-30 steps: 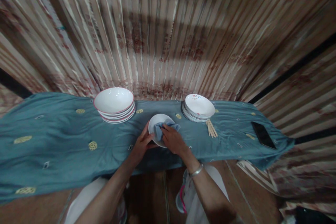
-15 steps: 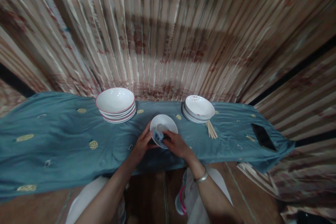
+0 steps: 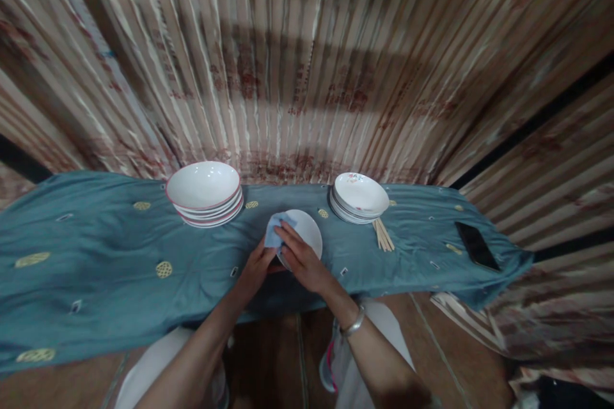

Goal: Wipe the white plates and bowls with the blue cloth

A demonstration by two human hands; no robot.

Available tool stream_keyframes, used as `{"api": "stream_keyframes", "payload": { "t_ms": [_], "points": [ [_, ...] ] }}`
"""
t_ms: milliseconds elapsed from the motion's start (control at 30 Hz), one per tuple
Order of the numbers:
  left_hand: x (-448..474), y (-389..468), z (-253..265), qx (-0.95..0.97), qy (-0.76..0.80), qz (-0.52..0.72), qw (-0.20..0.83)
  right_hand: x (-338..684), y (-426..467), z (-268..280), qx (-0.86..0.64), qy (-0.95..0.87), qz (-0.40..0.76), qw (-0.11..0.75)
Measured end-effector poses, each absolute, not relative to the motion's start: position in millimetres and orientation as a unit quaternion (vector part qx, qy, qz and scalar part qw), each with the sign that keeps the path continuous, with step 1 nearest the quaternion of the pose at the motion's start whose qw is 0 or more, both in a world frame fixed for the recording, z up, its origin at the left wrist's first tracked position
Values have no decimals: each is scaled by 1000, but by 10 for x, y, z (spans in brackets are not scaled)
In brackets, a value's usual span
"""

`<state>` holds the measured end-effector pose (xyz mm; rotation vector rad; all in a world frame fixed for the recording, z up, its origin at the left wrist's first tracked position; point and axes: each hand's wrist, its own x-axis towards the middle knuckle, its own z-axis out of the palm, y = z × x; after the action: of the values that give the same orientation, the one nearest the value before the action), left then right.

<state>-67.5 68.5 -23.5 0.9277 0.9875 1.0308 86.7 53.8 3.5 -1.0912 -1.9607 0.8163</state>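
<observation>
A small white bowl (image 3: 309, 234) is tilted in front of me, over the near middle of the table. My left hand (image 3: 258, 263) grips its left edge, fingers partly hidden beneath it. With my right hand (image 3: 298, 259) I press a light blue cloth (image 3: 273, 232) over the bowl's upper left rim. The fingers of that hand stretch across the cloth and hide part of the bowl's inside. A silver bracelet (image 3: 354, 323) circles my right wrist.
Red-rimmed white bowls (image 3: 204, 186) are stacked at back left. Another stack of flower-patterned dishes (image 3: 361, 195) stands at right, with several chopsticks (image 3: 383, 235) beside it. A black phone (image 3: 477, 246) lies far right on the teal tablecloth (image 3: 119, 255). Pleated curtains (image 3: 288, 77) hang behind.
My right hand and the cloth have moved from the bowl's inside up and left to its rim. The left hand still holds the bowl; the whole view has shifted slightly.
</observation>
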Motion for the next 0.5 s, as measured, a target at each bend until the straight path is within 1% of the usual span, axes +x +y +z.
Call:
{"api": "stream_keyframes", "payload": {
  "t_ms": [167, 367, 500],
  "points": [
    [-648, 666, -179, 403, 457, 450, 653, 876, 634, 34, -456, -780, 225, 365],
    [-660, 634, -51, 435, 430, 434, 662, 991, 802, -95, -501, -785, 114, 347],
    [-666, 617, -17, 431, 420, 437, 668, 1122, 869, -178, -533, -777, 80, 325]
  ]
}}
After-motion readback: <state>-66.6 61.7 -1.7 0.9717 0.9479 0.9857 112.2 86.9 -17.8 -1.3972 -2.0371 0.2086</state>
